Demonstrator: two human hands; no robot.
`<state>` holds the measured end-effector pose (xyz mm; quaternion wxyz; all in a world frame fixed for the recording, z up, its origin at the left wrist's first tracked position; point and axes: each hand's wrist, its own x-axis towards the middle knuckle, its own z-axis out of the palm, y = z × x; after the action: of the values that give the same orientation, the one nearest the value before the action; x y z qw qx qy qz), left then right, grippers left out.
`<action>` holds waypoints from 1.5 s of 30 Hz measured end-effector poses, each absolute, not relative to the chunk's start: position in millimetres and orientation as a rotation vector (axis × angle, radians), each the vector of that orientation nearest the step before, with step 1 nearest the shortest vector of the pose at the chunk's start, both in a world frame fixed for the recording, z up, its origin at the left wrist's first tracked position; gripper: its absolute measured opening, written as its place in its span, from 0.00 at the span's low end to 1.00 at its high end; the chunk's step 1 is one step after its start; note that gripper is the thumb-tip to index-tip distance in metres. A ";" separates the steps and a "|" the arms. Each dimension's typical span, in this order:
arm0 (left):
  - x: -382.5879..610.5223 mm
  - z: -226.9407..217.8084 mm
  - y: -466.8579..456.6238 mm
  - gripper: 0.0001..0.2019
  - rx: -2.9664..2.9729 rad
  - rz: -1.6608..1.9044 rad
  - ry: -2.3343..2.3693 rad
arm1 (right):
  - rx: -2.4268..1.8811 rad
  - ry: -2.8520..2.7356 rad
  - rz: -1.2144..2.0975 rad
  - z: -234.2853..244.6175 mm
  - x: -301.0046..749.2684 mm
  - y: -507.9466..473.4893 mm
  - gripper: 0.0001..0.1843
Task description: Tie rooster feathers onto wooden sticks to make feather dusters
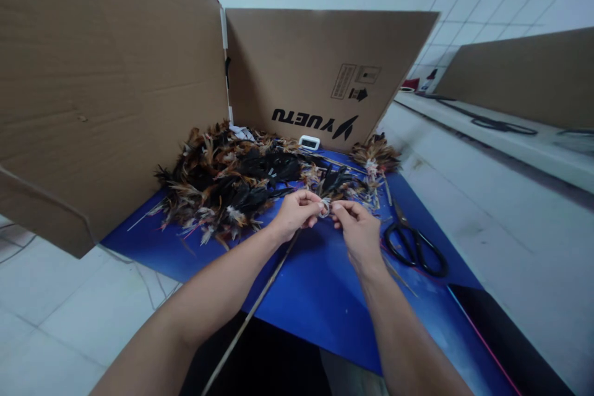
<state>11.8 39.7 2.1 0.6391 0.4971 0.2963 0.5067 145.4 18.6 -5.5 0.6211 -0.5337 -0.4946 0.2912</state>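
Observation:
My left hand is closed, thumb and fingers pinching a small whitish looped bundle of strands. From the other side my right hand is also closed, its fingertips pinched at the edge of that bundle. Too little shows to tell whether the strands are string or feather quills. A thin stick runs from beneath my left hand down toward my lap; whether the hand grips it is hidden. Just beyond my fingers lie dark feathers. Black-handled scissors rest to the right of my right hand.
A large heap of brown and black feathers covers the blue tabletop's left and back. Cardboard panels stand behind and at left. A small white digital device, a brown feather bunch and a black flat object also lie there.

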 end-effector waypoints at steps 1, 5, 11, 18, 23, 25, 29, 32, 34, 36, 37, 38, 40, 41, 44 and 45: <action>12.1 2.2 39.5 0.13 1.134 1.154 0.685 | -1.231 -1.128 0.659 -5.8 146.4 18.8 0.09; 12.5 2.2 38.7 0.12 1.145 1.158 0.707 | -1.199 -1.088 0.683 -7.0 149.1 19.9 0.11; 11.9 0.6 38.2 0.13 1.200 1.110 0.716 | -1.164 -1.253 0.712 -3.2 144.7 17.4 0.12; 12.1 0.1 37.4 0.13 1.250 1.070 0.726 | -1.210 -1.261 0.634 -1.5 142.9 15.1 0.09; 12.2 1.0 37.5 0.10 1.234 1.030 0.752 | -1.209 -1.270 0.634 -2.4 144.9 17.0 0.10; 12.1 0.6 37.8 0.10 1.224 1.019 0.742 | -1.202 -1.276 0.632 -2.3 145.8 17.5 0.10; 11.2 0.1 37.5 0.13 1.213 0.994 0.720 | -1.192 -1.295 0.647 -2.4 147.8 18.8 0.10; 10.7 1.2 36.5 0.16 1.230 0.997 0.710 | -1.171 -1.332 0.662 -3.8 149.1 20.3 0.10; 10.8 2.1 36.1 0.16 1.230 1.018 0.722 | -1.167 -1.357 0.656 -5.2 150.0 21.1 0.10; 11.2 2.5 36.5 0.15 1.226 1.060 0.742 | -1.176 -1.348 0.627 -6.0 150.8 21.0 0.10; 11.6 2.2 37.1 0.14 1.227 1.090 0.754 | -1.181 -1.328 0.598 -5.7 151.0 20.5 0.10; 11.9 1.5 37.9 0.13 1.231 1.123 0.768 | -1.190 -1.303 0.555 -5.0 151.0 19.5 0.10; 12.8 -1.1 40.1 0.11 1.248 1.182 0.802 | -1.209 -1.285 0.420 -2.1 150.1 16.1 0.10; 13.2 -2.9 41.4 0.10 1.269 1.206 0.824 | -1.212 -1.308 0.335 -0.2 149.1 13.9 0.08; 13.9 -8.4 44.3 0.09 1.407 1.258 0.901 | -1.186 -1.491 0.116 5.1 145.0 6.9 0.04; 13.9 -9.7 44.7 0.09 1.470 1.270 0.925 | -1.171 -1.559 0.075 6.0 143.6 5.1 0.03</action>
<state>13.9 44.7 -9.7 0.4752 0.6012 0.3782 0.5193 143.6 5.1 6.0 0.5607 -0.4971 -0.6614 0.0319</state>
